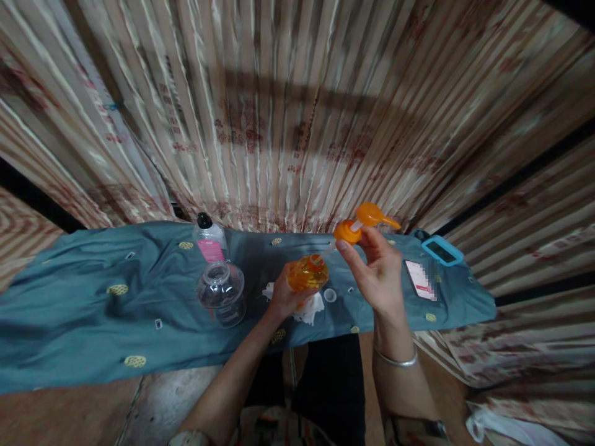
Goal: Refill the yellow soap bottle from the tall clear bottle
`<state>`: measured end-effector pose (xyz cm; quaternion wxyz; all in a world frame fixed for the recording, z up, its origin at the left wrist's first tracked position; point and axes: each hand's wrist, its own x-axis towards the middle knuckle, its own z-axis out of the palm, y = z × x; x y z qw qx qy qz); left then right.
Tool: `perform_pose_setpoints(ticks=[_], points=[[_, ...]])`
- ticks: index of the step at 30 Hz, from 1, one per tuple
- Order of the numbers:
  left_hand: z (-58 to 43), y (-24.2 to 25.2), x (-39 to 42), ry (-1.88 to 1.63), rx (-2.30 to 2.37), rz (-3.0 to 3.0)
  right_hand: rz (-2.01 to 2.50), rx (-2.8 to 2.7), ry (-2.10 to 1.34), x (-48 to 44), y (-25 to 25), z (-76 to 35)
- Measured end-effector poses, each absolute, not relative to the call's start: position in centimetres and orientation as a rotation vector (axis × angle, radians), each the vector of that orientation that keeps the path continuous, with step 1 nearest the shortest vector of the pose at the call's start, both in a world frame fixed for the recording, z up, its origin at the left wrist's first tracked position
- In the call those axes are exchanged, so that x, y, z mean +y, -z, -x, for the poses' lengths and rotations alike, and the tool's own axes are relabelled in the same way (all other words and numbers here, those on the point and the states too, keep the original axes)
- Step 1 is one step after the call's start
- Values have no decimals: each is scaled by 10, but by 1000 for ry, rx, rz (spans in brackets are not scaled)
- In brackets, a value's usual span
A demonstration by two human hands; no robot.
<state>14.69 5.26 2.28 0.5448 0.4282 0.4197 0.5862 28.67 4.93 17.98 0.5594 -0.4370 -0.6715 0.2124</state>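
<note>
My left hand [284, 296] is wrapped round an amber, see-through bottle [304, 276], holding it tilted over the table. In my right hand [382, 272], fingers and thumb grip an orange pump head [348, 231] by its collar, with its nozzle pointing right. The pump's clear tube slants down to the bottle's mouth; whether its tip is inside I cannot tell. Under the bottle lies a crumpled white tissue [309, 313], partly hidden by my left hand. A small round white cap [330, 295] rests just right of it.
A clear plastic container [223, 296] with a domed top stands left of my hands. Behind it is a clear bottle [210, 238] with black cap and pink label. On the right lie a phone [418, 279] and a blue-framed digital clock [441, 250]. A curtain rises behind the cloth-covered table [88, 297].
</note>
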Motion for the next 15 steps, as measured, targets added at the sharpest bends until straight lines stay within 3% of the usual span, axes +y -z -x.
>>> perform_pose_setpoints(ticks=[10, 15], points=[[-145, -19, 53, -1394, 1001, -1054, 1151, -1617, -318, 32, -191, -312], [-145, -14, 56, -1400, 987, -1087, 971, -1369, -370, 20, -210, -325]])
